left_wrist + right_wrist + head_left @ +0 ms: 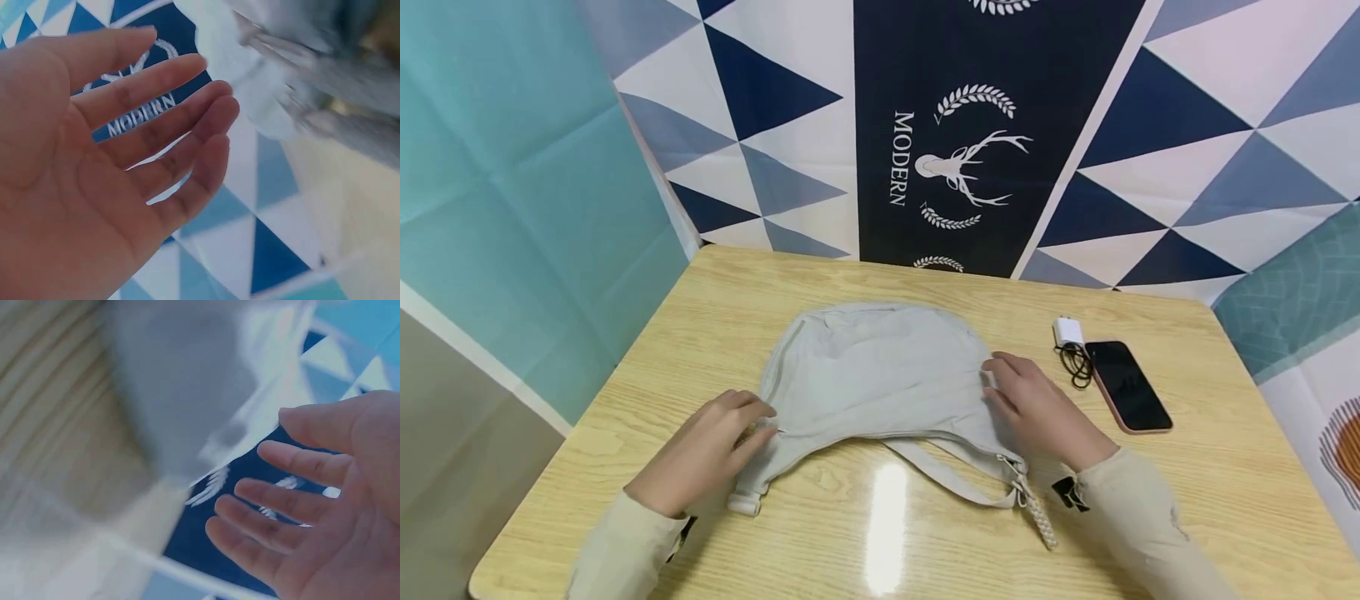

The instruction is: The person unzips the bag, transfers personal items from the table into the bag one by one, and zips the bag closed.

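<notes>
A pale grey fabric shoulder bag (880, 375) lies flat on the wooden table, its curved side toward the wall. Its strap (955, 479) loops out below the near edge, and a braided zipper pull (1039, 521) hangs from the near right corner. At the bag's left end is my left hand (711, 446), fingertips right at the fabric. My right hand (1041, 408) is by the right end, fingertips overlapping the bag's edge in the head view. Both wrist views show loosely extended fingers, with the left palm (75, 169) and the right palm (350, 519) holding nothing.
Right of the bag lie a black-screened phone (1127, 386) and a white charger plug (1067, 332) with a coiled black cable (1077, 364). A patterned cloth (790, 108) hangs behind the table (737, 283); teal cloth (512, 192) hangs on the left.
</notes>
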Available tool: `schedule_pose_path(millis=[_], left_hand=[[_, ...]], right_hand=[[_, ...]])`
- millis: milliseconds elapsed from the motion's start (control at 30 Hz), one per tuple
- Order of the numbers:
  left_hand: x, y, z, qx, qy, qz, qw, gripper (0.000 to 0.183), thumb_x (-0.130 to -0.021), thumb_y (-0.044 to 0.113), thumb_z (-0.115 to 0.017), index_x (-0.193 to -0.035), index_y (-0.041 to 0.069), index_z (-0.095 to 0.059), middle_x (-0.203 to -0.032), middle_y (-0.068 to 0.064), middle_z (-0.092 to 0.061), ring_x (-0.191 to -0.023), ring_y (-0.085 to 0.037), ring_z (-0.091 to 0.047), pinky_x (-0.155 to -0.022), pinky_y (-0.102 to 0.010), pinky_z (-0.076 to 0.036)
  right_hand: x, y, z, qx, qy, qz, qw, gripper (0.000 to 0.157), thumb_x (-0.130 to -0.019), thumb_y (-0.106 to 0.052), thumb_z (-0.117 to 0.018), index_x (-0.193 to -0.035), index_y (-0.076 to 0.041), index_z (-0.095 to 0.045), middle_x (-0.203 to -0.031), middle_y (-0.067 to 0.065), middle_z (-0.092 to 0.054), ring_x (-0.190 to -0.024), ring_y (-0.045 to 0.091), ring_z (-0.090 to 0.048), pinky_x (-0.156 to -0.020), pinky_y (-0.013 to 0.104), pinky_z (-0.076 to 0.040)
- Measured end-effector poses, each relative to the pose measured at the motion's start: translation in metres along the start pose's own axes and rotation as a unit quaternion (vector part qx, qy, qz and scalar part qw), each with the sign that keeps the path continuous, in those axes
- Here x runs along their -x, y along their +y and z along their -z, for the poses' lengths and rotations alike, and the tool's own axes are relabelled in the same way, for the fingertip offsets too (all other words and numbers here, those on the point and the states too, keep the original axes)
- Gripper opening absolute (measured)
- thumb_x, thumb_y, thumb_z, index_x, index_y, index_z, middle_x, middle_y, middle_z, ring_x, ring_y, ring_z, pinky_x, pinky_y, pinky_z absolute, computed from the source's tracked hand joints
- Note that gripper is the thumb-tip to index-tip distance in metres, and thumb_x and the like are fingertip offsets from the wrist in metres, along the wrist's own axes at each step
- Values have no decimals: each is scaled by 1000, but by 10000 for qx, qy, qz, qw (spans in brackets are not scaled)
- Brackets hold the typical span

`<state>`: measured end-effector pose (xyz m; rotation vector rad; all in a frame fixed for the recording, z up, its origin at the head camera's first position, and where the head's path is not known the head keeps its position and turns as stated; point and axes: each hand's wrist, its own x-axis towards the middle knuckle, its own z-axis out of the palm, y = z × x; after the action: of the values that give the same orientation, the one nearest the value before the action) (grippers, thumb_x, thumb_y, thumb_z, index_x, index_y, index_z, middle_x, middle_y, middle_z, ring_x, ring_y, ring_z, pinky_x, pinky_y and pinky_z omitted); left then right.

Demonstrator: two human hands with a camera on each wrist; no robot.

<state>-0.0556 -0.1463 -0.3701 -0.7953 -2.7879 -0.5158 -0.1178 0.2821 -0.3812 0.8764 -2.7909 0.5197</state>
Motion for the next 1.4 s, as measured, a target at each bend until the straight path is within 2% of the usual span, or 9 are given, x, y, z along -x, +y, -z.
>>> schedule_pose_path(millis=[100,233,333,467,733,900,1100,1233,1400], left_hand=[[-20,11,1,-86,-49,-272,9996,12,-94,15,-70,-101,6,-73,-100,-5,-68,-92,-20,-65,-78,-37,-55],[-49,26,-1,-181,-155,-786,9966,7,-93,12,-71,-98,8,-73,-95,-3,-68,-83,-16,-64,-74,-33,-55],[-68,34,-6,-267,-302,-1078,9934,5,-93,11,-70,-96,8,-73,-91,-3,-67,-79,-15,-63,-72,-31,-55],[-93,42,-14,-242,-592,-1313,9893,4,-94,10,-68,-94,7,-72,-88,-3,-64,-76,-15,-63,-71,-31,-54],[-136,53,-35,-414,-1089,-1369,9837,7,-95,8,-65,-94,8,-72,-83,-2,-62,-72,-13,-59,-67,-30,-51],[-144,62,-47,-467,-1341,-1475,9788,10,-94,17,-70,-88,9,-69,-79,-2,-60,-67,-13,-56,-64,-30,-51],[-140,68,-54,-767,-1614,-1319,9750,26,-85,32,-79,-91,10,-67,-85,-2,-58,-73,-17,-56,-64,-33,-52],[-136,71,-59,-1140,-1572,-1384,9712,17,-85,26,-78,-92,12,-70,-91,-3,-59,-79,-19,-58,-65,-34,-54],[-131,75,-64,-1320,-1374,-1641,9679,3,-86,10,-73,-88,11,-73,-84,-4,-61,-74,-20,-62,-64,-35,-55]], right_hand=[[-4,-21,3,120,69,430,9990,33,-96,-8,-65,-125,6,-59,-128,27,-57,-121,41,-55,-99,53,-46],[-12,-39,2,233,-134,908,9955,37,-93,-7,-68,-127,4,-59,-127,21,-59,-119,34,-58,-96,46,-50],[-16,-45,-3,221,-281,1119,9931,37,-92,-7,-70,-126,2,-59,-125,18,-60,-119,32,-59,-97,44,-50],[-18,-46,-8,251,-276,1223,9918,37,-90,-7,-72,-124,0,-60,-121,14,-62,-116,30,-60,-97,44,-49],[-13,-50,-7,446,-156,1124,9925,34,-91,-7,-72,-123,-2,-61,-116,13,-61,-108,28,-60,-90,43,-51],[0,-58,-8,695,-283,1114,9909,41,-90,-9,-72,-128,2,-59,-119,17,-57,-110,31,-56,-90,46,-50],[17,-71,-10,995,-518,907,9895,54,-87,-16,-77,-134,1,-57,-128,17,-50,-121,33,-50,-96,50,-47],[24,-76,-14,1176,-464,915,9877,54,-86,-17,-79,-133,-1,-58,-128,17,-49,-121,35,-49,-93,50,-49],[30,-78,-17,1382,-511,879,9852,56,-87,-20,-78,-135,-2,-57,-131,17,-50,-124,36,-48,-95,51,-48]])
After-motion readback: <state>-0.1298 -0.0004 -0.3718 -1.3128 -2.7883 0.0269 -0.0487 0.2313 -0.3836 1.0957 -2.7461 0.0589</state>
